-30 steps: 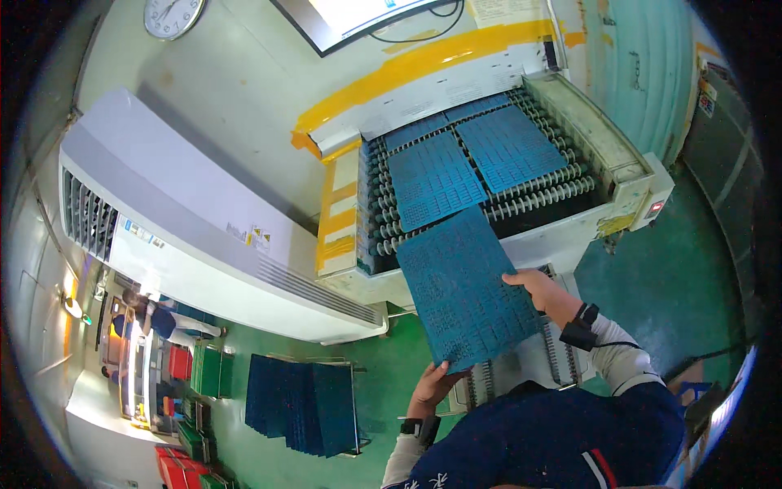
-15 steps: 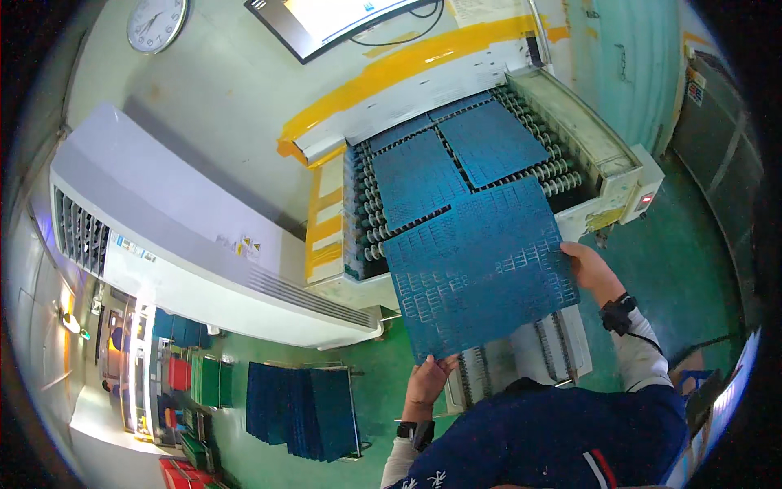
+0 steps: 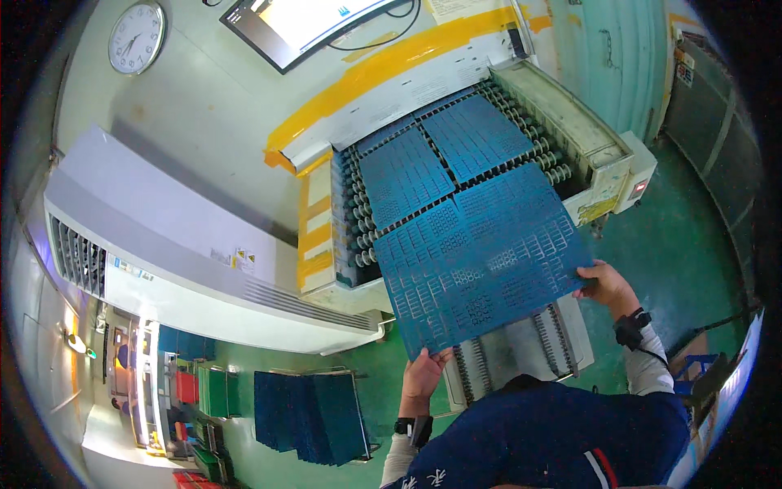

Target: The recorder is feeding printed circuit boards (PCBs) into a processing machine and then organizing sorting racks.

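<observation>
A large blue panel (image 3: 481,265), flat and covered with rows of small cut-out patterns, is between my two hands. Its far part lies over the machine's roller conveyor (image 3: 364,218), and its near part sticks out past the machine toward me. My left hand (image 3: 425,376) pinches the near left corner. Fingers of my right hand (image 3: 607,287) close on the right edge by the near right corner, partly hidden behind it. Just beyond, a left panel (image 3: 406,179) and a right panel (image 3: 475,138) of the same kind lie on the rollers, with a narrow gap before the held one.
A white cabinet unit (image 3: 187,253) stands left of the machine. Behind it, a rack of dark blue panels (image 3: 309,416) is on the green floor. A lower roller section (image 3: 509,359) shows beneath the held panel. A grey box with a red display (image 3: 639,187) juts out right.
The held panel has come down flatter over the rollers, lining up behind the two others. My right hand has shifted along its edge toward the near corner. The whole view has tilted slightly.
</observation>
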`<state>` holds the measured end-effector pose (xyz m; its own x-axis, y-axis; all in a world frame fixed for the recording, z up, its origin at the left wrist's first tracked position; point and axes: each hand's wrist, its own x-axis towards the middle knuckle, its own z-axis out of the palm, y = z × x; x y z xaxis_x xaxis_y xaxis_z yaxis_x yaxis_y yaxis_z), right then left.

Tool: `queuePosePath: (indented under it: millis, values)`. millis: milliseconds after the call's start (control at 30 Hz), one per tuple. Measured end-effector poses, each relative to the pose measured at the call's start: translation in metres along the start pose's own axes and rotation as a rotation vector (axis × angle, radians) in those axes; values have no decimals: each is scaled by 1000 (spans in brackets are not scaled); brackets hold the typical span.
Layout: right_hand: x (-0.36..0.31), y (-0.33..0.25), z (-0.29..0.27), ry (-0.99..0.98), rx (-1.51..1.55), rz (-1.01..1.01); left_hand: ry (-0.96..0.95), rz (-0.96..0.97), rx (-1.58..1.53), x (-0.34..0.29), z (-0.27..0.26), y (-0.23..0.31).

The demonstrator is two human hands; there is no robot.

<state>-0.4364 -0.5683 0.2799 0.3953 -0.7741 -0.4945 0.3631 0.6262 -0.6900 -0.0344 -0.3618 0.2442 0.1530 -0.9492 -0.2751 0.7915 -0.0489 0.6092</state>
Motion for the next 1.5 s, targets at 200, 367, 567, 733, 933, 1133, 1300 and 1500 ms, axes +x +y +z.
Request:
queuePosePath:
  millis: [200, 367, 567, 733, 933, 1133, 1300, 1500]
  values:
    - [13, 5, -24, -1, 110, -79, -17, -16, 2, 7, -4, 2]
    - [24, 33, -24, -26, 267, -96, 9, -16, 40, 18, -6, 2]
    - [28, 45, 12, -89, 167, -133, -18, -13, 53, 28, 4, 9]
    - [29, 29, 32, -28, 198, -166, 6, -44, 72, 33, 1, 16]
    - [32, 21, 35, -7, 170, -176, -26, -36, 82, 42, 1, 16]
    - [38, 20, 40, -4, 174, -185, -25, -32, 83, 45, 11, 20]
    - [45, 21, 40, -2, 214, -192, -13, -37, 70, 52, 9, 21]
    - [54, 22, 34, 1, 215, -197, -18, -48, 65, 57, 9, 23]
